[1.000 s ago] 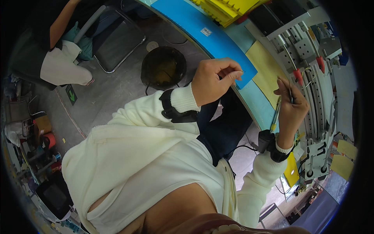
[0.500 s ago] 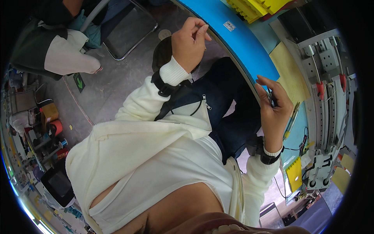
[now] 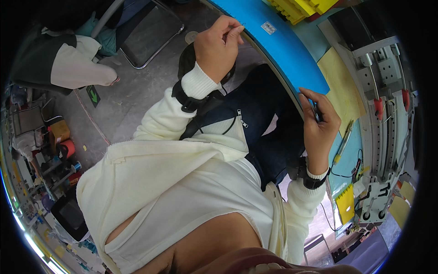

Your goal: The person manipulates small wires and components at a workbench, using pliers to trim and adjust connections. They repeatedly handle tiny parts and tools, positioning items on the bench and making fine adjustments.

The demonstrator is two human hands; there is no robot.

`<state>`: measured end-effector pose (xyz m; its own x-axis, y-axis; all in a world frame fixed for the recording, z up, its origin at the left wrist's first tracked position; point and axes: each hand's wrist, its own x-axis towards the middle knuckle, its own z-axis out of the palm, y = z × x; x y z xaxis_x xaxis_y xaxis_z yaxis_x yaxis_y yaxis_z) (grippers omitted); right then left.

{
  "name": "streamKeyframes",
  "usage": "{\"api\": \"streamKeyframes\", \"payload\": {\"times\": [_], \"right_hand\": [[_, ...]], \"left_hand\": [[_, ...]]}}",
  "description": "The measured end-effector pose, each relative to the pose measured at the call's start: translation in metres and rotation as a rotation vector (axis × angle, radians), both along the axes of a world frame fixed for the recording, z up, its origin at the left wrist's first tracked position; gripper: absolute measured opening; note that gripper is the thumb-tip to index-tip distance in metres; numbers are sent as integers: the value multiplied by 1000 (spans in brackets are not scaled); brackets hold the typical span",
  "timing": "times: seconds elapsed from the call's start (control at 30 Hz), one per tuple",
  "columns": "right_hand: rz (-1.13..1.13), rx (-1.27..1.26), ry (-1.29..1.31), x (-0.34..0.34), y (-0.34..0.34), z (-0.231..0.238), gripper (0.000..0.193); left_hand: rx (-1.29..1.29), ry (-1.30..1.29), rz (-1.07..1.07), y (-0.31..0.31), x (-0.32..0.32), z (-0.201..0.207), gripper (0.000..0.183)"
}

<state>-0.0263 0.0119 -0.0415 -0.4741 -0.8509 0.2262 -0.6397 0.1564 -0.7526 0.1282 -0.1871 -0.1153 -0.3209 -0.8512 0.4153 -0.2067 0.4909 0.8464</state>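
My left hand (image 3: 215,49) is closed in a pinch at the edge of the blue mat (image 3: 285,48). Whatever lies between its thumb and forefinger is too small to make out, though faint thin dark marks show by the fingertips. Over the near right corner of that mat, my right hand (image 3: 323,122) has its fingers curled round a slim, dark, shiny tool (image 3: 315,110). Most of this tool is hidden by the thumb and fingers, so its kind cannot be told. Both wrists wear black straps over white cuffs.
Yellow plastic bins (image 3: 299,9) stand at the far edge of the table. A pen-like tool (image 3: 343,142) lies right of my right hand, before a metal rail frame (image 3: 388,132). At far left are a chair (image 3: 153,34) and a draped jacket (image 3: 80,64).
My left hand has shifted slightly left and up, its fingers drawn closer together. The right hand has turned a little and still grips the dark tool.
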Motion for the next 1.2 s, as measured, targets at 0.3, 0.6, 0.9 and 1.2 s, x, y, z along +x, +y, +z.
{"api": "streamKeyframes", "payload": {"times": [0.3,0.6,0.9,1.2], "right_hand": [[17,-7,-58,-1,0,-10,15],[-92,-68,295,-2,-10,-11,40],[-145,182,400,-1,-10,-12,60],[-135,152,398,-2,-8,-16,59]], "left_hand": [[-222,-253,77,0,2,7,3],[-51,-95,21,-3,0,9,3],[-24,-63,43,-1,2,10,5],[-183,-262,70,-4,5,11,2]]}}
